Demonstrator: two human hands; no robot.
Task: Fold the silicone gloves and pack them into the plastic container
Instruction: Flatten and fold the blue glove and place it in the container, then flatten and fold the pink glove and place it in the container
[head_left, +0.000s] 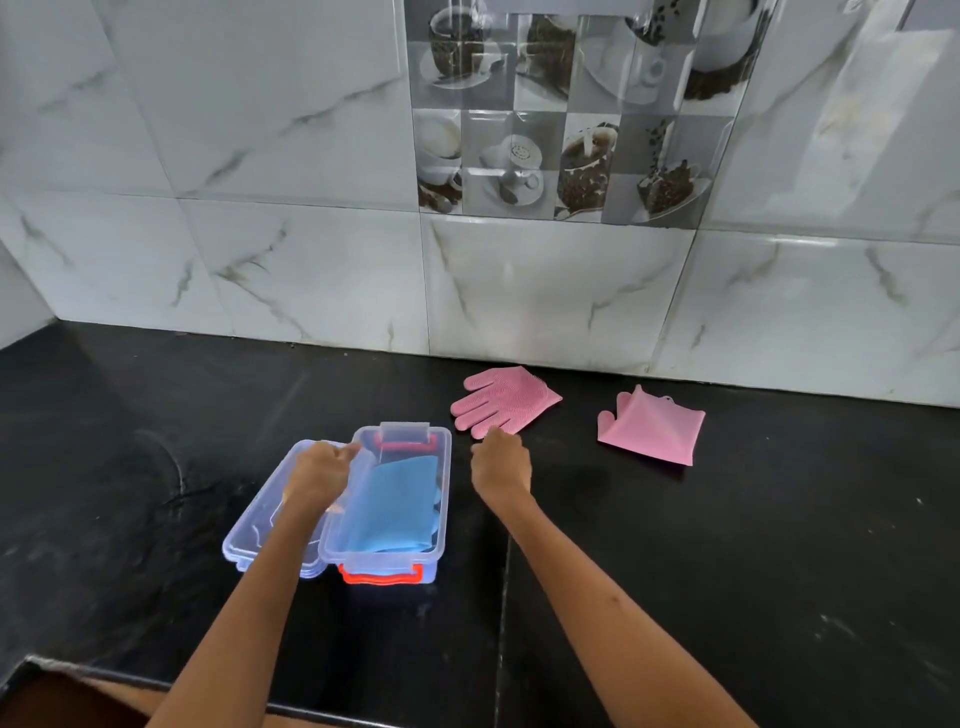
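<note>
A clear plastic container with red latches stands on the black counter, and folded blue silicone gloves lie inside it. Its clear lid lies flat against its left side. My left hand hovers over the seam between lid and container, fingers loosely curled, holding nothing I can see. A pink silicone glove lies flat behind the container, fingers pointing left. My right hand sits just in front of that glove, fingers curled, nearly touching its fingertips. A second pink glove lies folded farther right.
The black stone counter ends at a marble-tiled wall close behind the pink gloves. A seam in the counter runs toward me below my right hand. The counter's front edge shows at the lower left.
</note>
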